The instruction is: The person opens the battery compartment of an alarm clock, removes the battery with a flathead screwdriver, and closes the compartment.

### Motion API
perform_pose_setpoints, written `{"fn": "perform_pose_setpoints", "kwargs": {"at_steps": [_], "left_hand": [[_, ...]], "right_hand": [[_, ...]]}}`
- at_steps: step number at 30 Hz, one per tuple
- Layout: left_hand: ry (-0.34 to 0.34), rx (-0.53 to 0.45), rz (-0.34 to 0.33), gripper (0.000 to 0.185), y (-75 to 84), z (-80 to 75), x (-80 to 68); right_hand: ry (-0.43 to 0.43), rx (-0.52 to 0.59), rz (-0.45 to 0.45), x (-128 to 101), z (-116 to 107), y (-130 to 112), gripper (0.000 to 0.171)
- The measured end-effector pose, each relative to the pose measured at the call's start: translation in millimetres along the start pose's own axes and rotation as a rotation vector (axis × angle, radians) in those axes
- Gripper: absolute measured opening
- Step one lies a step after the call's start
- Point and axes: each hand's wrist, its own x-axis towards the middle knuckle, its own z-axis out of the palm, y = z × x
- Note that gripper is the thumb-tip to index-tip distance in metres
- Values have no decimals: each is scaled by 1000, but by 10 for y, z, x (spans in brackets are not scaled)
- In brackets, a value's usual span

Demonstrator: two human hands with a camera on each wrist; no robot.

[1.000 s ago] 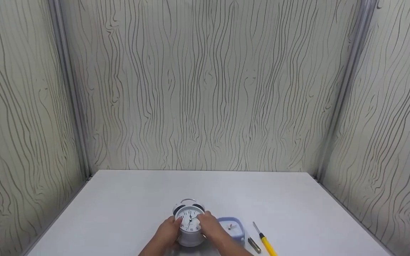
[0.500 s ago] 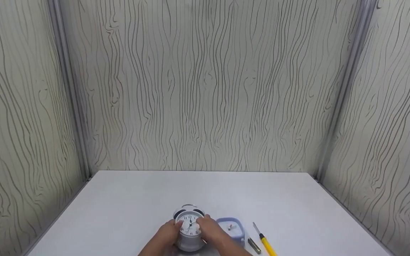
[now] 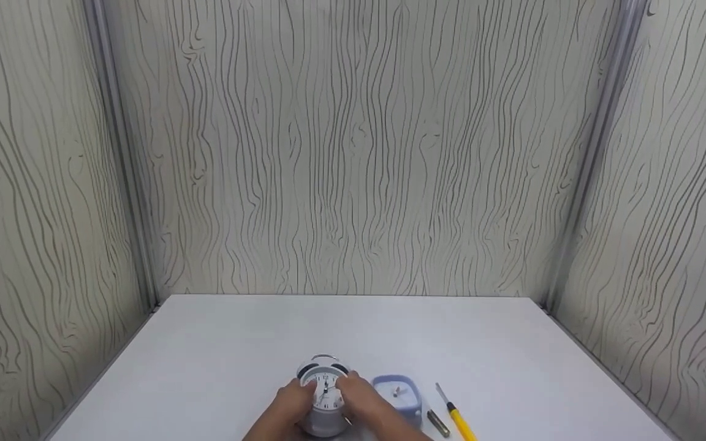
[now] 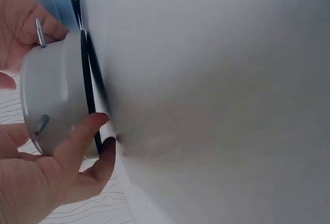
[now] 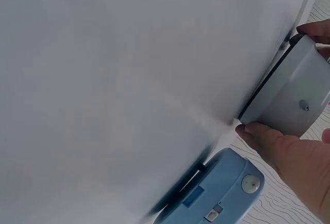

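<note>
A white twin-bell alarm clock (image 3: pixel 326 398) with a round dial and dark bell parts faces up and forward at the table's near side. My left hand (image 3: pixel 290 401) grips its left side, thumb at the dial's edge. On the other side my right hand (image 3: pixel 362 398) holds it the same way. In the left wrist view, the clock's pale casing (image 4: pixel 54 87) with two metal feet lies back-down close over the table, with left fingertips (image 4: pixel 95 121) at its dark back rim. The right wrist view shows right fingertips (image 5: pixel 247 131) at that rim too.
Just right of the clock lies a blue square clock (image 3: pixel 418 409), face up. Beyond it are a small dark metallic cylinder (image 3: pixel 437 423) and a screwdriver (image 3: pixel 462 424) with a yellow handle. Wood-patterned panels (image 3: pixel 353 153) enclose the white table (image 3: pixel 236 343) at back and sides.
Both hands have brought the white alarm clock slightly down and nearer to me, and its dial sits lower in the head view. The blue clock, cylinder and screwdriver stay put.
</note>
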Motion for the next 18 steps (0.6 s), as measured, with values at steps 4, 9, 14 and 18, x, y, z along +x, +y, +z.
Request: {"fn": "perform_pose_setpoints", "kwargs": {"at_steps": [4,9,14,18], "left_hand": [[27,73,-1,66,48,13,-21],[7,83,0,73,53,51,-49],[-11,103,27,74,41,54,-40],[-11,125,78,67,27,33,-50]], "right_hand": [[24,57,28,-1,8,8,31],[65,55,-3,-6,4,39,25],[60,72,2,-19,-4,55,25],[56,75,-7,-22,-2,67,25]]}}
